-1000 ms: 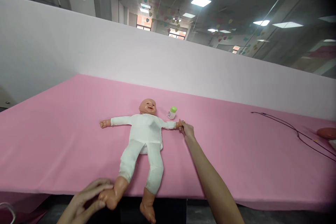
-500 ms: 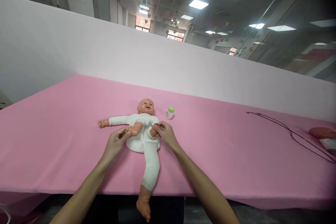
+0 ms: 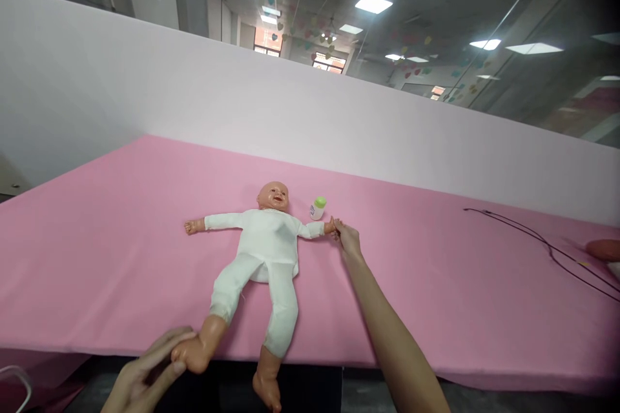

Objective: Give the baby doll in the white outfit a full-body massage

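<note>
A baby doll (image 3: 268, 235) with a white cloth body lies on its back on the pink-covered table (image 3: 411, 284), head away from me. My left hand (image 3: 155, 361) grips the doll's foot (image 3: 191, 355) on the left, at the table's front edge. My right hand (image 3: 346, 237) pinches the doll's small hand (image 3: 330, 226) on the right, with that arm stretched out sideways. The doll's other arm lies extended to the left, and its other foot hangs over the front edge. A small bottle (image 3: 318, 208) with a green cap stands beside the doll's head.
A thin dark cord (image 3: 523, 229) lies on the right of the table. A brownish rounded object (image 3: 603, 250) is partly in view at the right edge. Behind the table rises a white partition (image 3: 339, 116).
My left hand has drawn the doll's bent leg down and out toward the front edge. My right hand has moved right, stretching the doll's arm away from its chest.
</note>
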Demonstrator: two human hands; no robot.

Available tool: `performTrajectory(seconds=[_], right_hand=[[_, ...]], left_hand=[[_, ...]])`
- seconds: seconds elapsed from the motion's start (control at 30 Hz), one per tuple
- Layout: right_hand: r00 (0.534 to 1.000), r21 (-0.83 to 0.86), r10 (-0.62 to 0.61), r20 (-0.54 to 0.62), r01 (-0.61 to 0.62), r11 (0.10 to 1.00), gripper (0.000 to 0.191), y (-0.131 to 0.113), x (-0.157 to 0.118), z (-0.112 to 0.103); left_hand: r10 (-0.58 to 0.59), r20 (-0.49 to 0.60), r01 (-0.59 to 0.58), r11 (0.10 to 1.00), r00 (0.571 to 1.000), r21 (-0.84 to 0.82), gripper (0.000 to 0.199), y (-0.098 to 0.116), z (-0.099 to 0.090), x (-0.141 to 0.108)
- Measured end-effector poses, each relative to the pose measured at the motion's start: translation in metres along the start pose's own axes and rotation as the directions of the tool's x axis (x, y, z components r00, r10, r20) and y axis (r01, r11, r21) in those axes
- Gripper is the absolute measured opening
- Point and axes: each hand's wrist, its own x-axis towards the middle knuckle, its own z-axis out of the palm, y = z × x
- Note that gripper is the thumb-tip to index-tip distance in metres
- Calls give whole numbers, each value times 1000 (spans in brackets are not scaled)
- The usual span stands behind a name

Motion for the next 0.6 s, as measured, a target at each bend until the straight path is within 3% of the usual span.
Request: performTrajectory(seconds=[0.1, 0.17, 0.23, 0.33, 0.4, 0.47, 0.6], right_hand=[[966, -7, -159, 203, 164, 986, 47, -29, -26, 18], [922, -70, -184, 341, 220, 973, 47, -38, -49, 36], [865, -149, -157, 476, 255, 955, 46, -34, -72, 54], [831, -209, -153, 535, 305, 929, 42, -22, -86, 70], [841, -205, -164, 515, 307, 929, 42, -22, -75, 67], [877, -186, -173, 449, 280, 942, 42, -28, -49, 56], [986, -147, -122, 113, 138, 979, 40, -22, 5, 21]], left_hand=[[30, -68, -32, 999, 997, -35, 53, 32, 18, 42], [84, -75, -91, 991, 994, -96, 53, 56, 39, 80], [117, -4, -114, 966, 993, -234, 54, 75, 62, 116], [136, 65, -103, 925, 989, -366, 58, 83, 81, 143], [139, 76, -107, 941, 987, -322, 57, 76, 75, 136], [123, 50, -109, 969, 991, -222, 55, 60, 56, 112], [19, -37, -21, 998, 999, -57, 58, 19, 9, 44]])
